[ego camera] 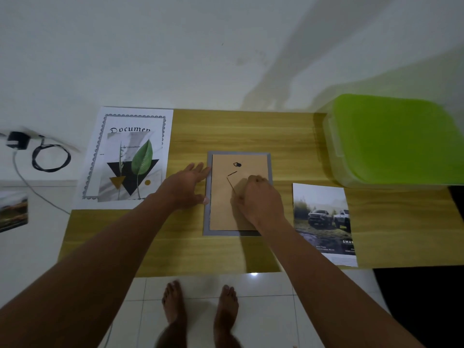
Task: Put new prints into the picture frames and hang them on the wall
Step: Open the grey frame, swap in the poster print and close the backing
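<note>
Wooden table (251, 126) — frame (239, 229), leaf print (130, 159), truck print (324, 222), green box (396, 139)

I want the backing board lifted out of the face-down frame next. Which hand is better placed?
Right hand: its fingers already rest on the backing board, while the left hand lies open beside the frame.

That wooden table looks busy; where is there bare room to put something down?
Bare wood lies behind the frame, between the leaf print and the green box, and along the near edge of the table. Around the frame it is crowded: both hands, and the truck print.
</note>
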{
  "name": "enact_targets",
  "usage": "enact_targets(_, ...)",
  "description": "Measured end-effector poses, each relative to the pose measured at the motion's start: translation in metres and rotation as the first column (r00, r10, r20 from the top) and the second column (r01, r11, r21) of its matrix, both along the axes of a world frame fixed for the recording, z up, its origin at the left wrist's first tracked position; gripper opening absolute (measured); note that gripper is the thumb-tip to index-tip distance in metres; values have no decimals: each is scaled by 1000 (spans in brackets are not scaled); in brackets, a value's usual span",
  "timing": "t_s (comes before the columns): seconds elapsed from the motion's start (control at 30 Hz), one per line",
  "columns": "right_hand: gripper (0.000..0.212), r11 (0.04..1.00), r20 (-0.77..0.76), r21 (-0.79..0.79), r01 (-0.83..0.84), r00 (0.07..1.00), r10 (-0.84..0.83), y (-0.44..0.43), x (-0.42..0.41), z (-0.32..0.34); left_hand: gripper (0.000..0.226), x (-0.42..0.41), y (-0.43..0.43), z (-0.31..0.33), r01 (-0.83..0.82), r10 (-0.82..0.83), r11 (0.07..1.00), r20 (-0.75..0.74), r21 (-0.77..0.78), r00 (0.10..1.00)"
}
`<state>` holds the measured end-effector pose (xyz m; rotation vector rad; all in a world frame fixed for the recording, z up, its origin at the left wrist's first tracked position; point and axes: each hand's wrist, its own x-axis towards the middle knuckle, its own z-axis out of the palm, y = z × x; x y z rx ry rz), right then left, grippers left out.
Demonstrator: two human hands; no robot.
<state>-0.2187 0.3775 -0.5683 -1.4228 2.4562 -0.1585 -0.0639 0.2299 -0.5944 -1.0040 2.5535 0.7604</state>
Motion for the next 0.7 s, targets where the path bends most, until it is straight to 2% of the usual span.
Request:
enact_targets(0.37,48,978,209,-66,197,961,-179,5,1,-2,95,0,0,-1,-4,4,1000,-7,4,1000)
enact_targets(0.53,45,969,261,-89,229,945,-199,7,-4,3,96,0,-4,-3,20,-20,1000,3,-12,1000)
enact_targets(0.7,46,981,266,-85,176,952,-148,6,-4,5,95,1,-5,-5,9,-9,1000,-13,-5,1000)
